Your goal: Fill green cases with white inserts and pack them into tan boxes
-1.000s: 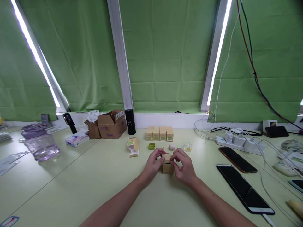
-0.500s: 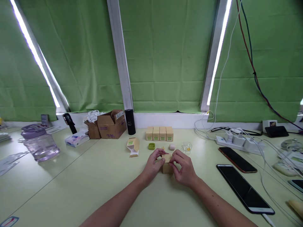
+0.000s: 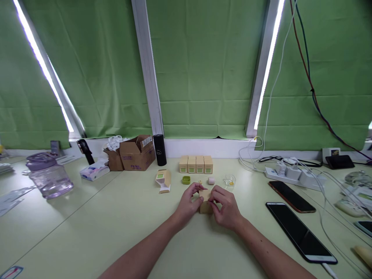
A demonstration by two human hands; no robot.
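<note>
Between my two hands a small kraft cardboard box (image 3: 205, 208) stands on the table. My left hand (image 3: 189, 201) is closed on its left side, thumb near the top edge. My right hand (image 3: 224, 205) pinches at the box's upper right edge, fingertips together; what exactly they grip there is too small to make out. Just beyond lie a small green tray (image 3: 186, 180), a pinkish-white cylinder (image 3: 211, 181) and a clear little cup (image 3: 229, 180) with something yellow in it. Farther back several similar boxes (image 3: 195, 164) stand in a row. An opened kraft box (image 3: 163, 180) lies to the left.
A brown carton (image 3: 137, 153), a black cylinder (image 3: 159, 150), a tissue pack (image 3: 95, 169) and a purple-lidded water jug (image 3: 49, 176) are at the left. Two phones (image 3: 300, 232) (image 3: 291, 197), a power strip (image 3: 293, 174) and loose white cables occupy the right.
Both hands stay at the small box; only slight movement of the right fingers at its upper edge shows. Everything else is unmoved.
</note>
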